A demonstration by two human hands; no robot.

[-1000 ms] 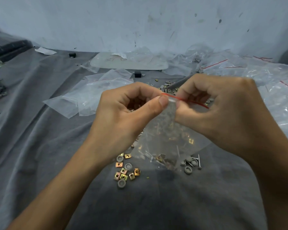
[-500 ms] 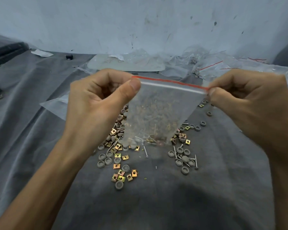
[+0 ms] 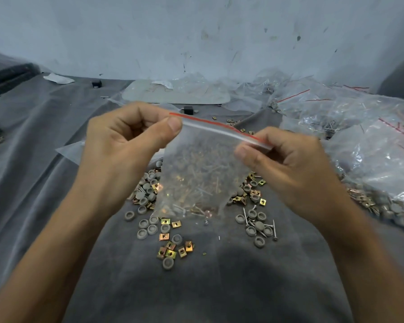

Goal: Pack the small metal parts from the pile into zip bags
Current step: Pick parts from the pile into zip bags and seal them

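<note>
A clear zip bag with a red strip along its top hangs in the air above the pile. My left hand pinches the bag's upper left corner between thumb and fingers. My right hand pinches the zip strip at its right end. The strip slopes down to the right. Small screws and brass-coloured bits lie in the bag's lower part. Under it, on the grey cloth, spreads the pile of metal parts: grey round caps, gold square clips and a few screws.
Filled and empty clear bags are heaped at the right and back right. More flat bags lie at the back by the wall. A small black block sits behind the hands. Dark items lie at the far left edge.
My hands moved apart along the zip strip from its middle to its two ends, and the bag rose. Since half a second ago my right hand has dropped lower and come inward, tilting the strip.
</note>
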